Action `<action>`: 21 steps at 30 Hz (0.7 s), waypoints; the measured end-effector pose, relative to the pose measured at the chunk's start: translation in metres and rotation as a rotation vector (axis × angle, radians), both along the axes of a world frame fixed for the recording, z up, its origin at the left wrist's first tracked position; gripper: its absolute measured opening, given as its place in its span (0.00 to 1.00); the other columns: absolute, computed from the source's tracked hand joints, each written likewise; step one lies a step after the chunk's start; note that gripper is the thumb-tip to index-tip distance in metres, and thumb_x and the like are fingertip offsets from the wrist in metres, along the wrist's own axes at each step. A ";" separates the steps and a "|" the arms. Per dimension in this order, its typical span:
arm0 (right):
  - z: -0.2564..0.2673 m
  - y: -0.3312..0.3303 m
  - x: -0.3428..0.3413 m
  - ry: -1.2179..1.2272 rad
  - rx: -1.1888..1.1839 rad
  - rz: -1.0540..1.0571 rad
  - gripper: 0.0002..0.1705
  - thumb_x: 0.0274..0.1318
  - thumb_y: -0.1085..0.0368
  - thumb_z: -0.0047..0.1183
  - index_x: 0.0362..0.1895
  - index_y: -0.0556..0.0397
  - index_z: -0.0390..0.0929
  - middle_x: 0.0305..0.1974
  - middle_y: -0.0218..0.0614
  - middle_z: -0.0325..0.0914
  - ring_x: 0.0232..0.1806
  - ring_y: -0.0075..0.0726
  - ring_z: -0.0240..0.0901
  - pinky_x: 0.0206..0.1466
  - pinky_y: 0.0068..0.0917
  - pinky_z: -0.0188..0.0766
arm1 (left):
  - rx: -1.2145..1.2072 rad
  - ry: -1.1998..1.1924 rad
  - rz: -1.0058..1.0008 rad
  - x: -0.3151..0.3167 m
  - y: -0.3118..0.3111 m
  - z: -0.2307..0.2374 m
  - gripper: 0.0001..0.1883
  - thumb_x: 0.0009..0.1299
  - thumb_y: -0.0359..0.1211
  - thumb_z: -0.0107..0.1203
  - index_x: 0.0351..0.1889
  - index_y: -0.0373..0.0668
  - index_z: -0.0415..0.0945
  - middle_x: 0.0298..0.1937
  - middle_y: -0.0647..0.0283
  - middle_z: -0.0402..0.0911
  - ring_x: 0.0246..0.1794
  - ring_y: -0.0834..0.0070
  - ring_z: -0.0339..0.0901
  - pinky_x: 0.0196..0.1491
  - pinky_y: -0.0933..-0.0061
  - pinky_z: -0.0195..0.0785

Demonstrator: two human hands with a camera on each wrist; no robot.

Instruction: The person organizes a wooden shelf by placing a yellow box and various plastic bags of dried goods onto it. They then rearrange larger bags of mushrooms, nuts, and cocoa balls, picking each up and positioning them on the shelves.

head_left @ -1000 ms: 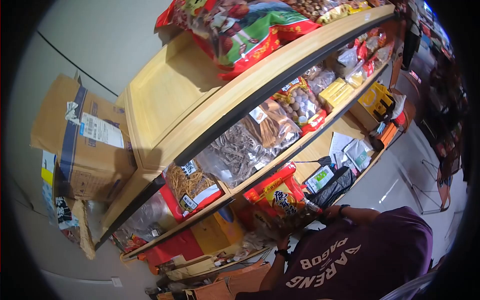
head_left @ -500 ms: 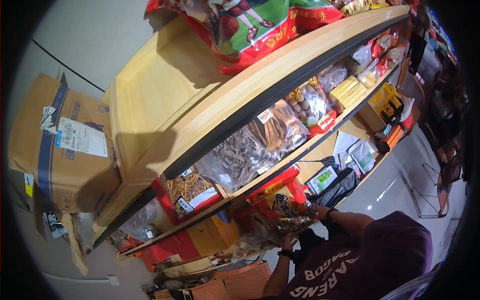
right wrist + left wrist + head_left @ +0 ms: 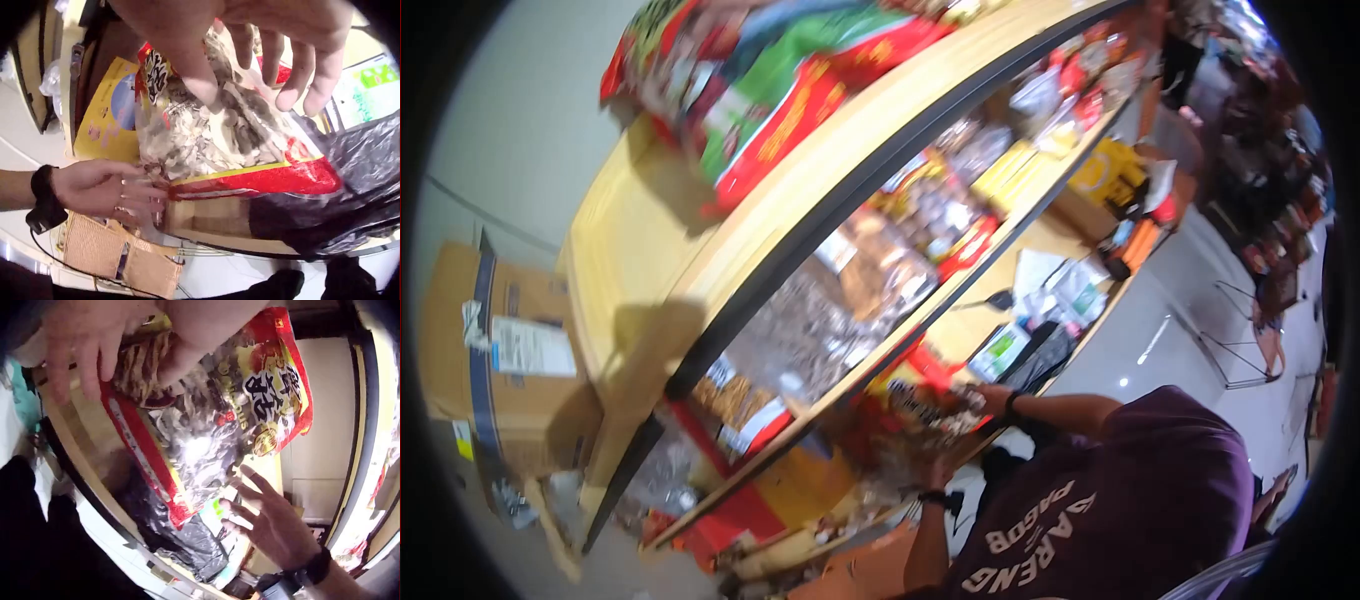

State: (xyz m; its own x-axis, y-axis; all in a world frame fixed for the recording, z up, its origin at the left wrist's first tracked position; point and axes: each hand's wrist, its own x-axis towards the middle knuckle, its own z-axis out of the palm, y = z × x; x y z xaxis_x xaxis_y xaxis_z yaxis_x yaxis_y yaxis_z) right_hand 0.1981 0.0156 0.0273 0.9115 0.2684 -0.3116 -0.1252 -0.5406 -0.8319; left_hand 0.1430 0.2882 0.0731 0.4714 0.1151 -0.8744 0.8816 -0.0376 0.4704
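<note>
A glossy red-edged bag of dried food [image 3: 200,437] with a clear window shows in the left wrist view, tilted. My left hand [image 3: 94,331] is at the bag's edge, its fingers long and straight. My right hand [image 3: 269,519] has its fingers spread against the opposite side. In the right wrist view my left hand [image 3: 103,187] lies palm up beside the bag's near corner [image 3: 194,134], and my right hand [image 3: 269,25] is over the bag with fingers apart. The head view is blurred where both hands meet the bag.
Wooden shelves [image 3: 800,190] hold bagged dried goods [image 3: 800,310] and yellow packs [image 3: 1008,175]. A black plastic bag [image 3: 362,187] lies beside the bag of dried food. A cardboard box [image 3: 530,400] stands at the left, and woven orange panels [image 3: 94,244] show below the shelf.
The head view has shifted and the shelf scene sits further left. The bag is tilted differently between my hands, with its printed front less visible.
</note>
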 end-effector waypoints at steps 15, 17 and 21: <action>-0.043 -0.225 -0.187 0.519 -0.284 -0.187 0.24 0.48 0.43 0.62 0.51 0.31 0.85 0.50 0.35 0.86 0.52 0.45 0.82 0.58 0.44 0.76 | -0.139 0.004 -0.409 -0.003 -0.085 0.031 0.23 0.74 0.41 0.56 0.65 0.47 0.71 0.58 0.60 0.78 0.54 0.67 0.77 0.52 0.56 0.71; -0.038 -0.237 -0.196 0.633 -0.253 -0.124 0.23 0.49 0.44 0.63 0.51 0.31 0.85 0.49 0.33 0.86 0.52 0.43 0.82 0.57 0.43 0.76 | -0.136 -0.004 -0.445 -0.004 -0.086 0.030 0.23 0.73 0.41 0.56 0.64 0.47 0.72 0.57 0.60 0.79 0.53 0.67 0.77 0.51 0.56 0.72; -0.036 -0.236 -0.210 0.607 -0.204 -0.109 0.22 0.52 0.44 0.62 0.51 0.31 0.85 0.48 0.32 0.86 0.53 0.41 0.82 0.56 0.42 0.76 | -0.133 -0.043 -0.527 -0.004 -0.083 0.029 0.22 0.73 0.42 0.57 0.63 0.47 0.72 0.56 0.61 0.80 0.51 0.68 0.78 0.50 0.56 0.72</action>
